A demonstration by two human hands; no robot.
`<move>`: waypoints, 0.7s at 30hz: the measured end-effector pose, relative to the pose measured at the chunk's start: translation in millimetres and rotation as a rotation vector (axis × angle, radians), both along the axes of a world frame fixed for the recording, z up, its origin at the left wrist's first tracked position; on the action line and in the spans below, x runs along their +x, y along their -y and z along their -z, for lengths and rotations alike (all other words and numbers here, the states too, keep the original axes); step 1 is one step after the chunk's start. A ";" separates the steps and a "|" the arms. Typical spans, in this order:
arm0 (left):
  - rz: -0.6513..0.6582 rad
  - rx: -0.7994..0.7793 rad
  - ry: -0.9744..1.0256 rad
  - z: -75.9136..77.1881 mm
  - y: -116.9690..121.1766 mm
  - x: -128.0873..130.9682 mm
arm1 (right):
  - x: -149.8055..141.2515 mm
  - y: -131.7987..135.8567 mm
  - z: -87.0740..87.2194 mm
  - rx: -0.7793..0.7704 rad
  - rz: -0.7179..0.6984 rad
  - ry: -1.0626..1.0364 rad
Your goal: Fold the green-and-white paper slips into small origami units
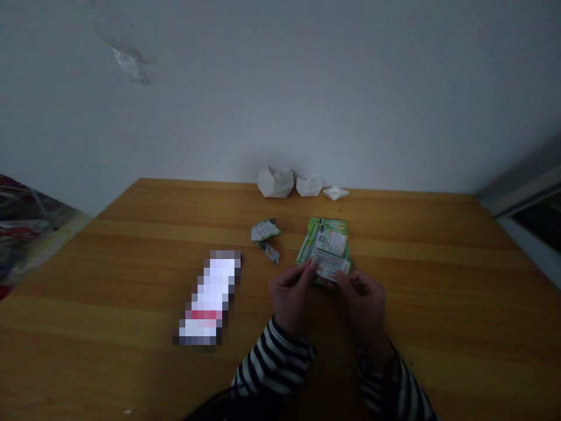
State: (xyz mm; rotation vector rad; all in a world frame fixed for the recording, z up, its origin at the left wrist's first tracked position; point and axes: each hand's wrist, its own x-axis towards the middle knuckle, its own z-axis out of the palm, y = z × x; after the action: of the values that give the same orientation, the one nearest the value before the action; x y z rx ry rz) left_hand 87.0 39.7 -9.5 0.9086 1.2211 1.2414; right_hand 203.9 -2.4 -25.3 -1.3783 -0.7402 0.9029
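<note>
Between both hands is a small folded piece of printed paper [332,266], white with green and a red mark. My left hand [290,297] pinches its left end between thumb and fingers. At the lower right edge, my right hand [366,299] grips it the same way. Directly behind it on the table lies green and white printed paper [332,231], partly covered by the held piece. Whether the two are separate sheets I cannot tell. Left of them rest a folded printed piece [265,229] and a smaller crumpled-looking one [269,252].
Against the wall, along the back edge of the wooden table [131,257], stand a large white folded paper [276,183], a smaller one [309,186] and a flat pointed one [335,193]. A blurred, bright-screened phone-like object [211,298] lies left of my hands.
</note>
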 end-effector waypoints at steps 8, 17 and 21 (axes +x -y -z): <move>-0.037 -0.029 0.041 -1.0 -0.3 -0.5 | -3.9 -0.3 -3.7 -0.001 0.022 0.026; -0.036 -0.037 0.032 1.2 -2.4 -3.2 | -11.7 1.0 -3.1 -0.017 0.038 0.010; -0.003 -0.016 0.004 -1.7 -4.5 -5.7 | -12.5 1.6 -2.9 0.033 0.052 0.032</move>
State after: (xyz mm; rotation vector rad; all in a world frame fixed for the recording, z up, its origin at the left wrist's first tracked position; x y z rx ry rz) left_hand 81.3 44.3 -7.8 0.8922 1.2276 1.2340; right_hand 191.4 -4.0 -22.5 -1.3799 -0.7372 0.8266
